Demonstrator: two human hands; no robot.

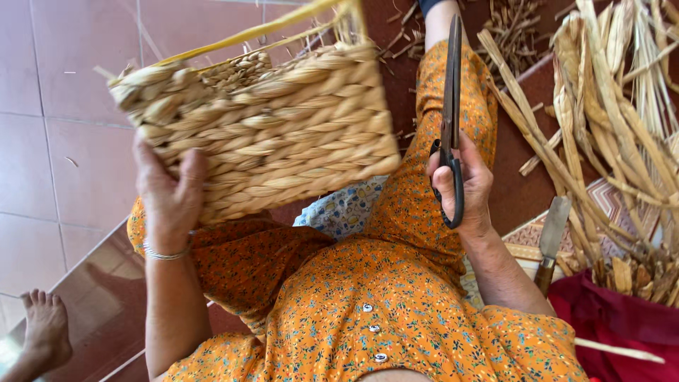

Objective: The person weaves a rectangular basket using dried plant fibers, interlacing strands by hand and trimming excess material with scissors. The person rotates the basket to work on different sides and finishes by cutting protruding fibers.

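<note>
Both hands are full: left hand (170,194) grips the light, stiff woven basket (265,134) at its near-left corner, right hand (463,184) holds closed scissors (453,113) by the loops.

A woven straw basket (269,134) is tilted at upper left of the frame; dark, closed scissors (451,120) point upward at centre-right.

Bright, even daylight — sharp, wide-angle
</note>
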